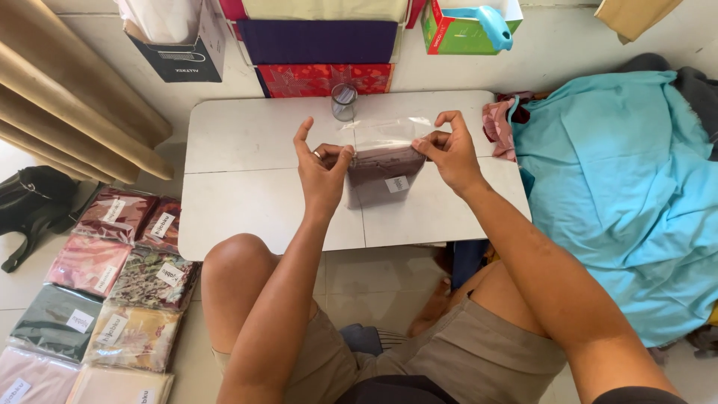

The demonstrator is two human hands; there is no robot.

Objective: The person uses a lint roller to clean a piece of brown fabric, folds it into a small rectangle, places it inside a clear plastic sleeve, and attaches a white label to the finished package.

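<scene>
Above the low white table [247, 194] I hold up a clear plastic bag [383, 161] with a folded dark brownish-purple cloth and a small white label inside. My left hand [320, 168] pinches the bag's left upper edge. My right hand [449, 150] pinches its right upper edge. The bag's open flap stands up between the two hands. A small glass [343, 101] stands on the table just behind the bag.
Several bagged, labelled cloths [112, 292] lie in rows on the floor at left. A black bag [34, 202] sits further left. Turquoise cloth [621, 187] is heaped at right. Folded fabrics [321, 41] and boxes [179, 37] line the far wall. My knees are under the table's near edge.
</scene>
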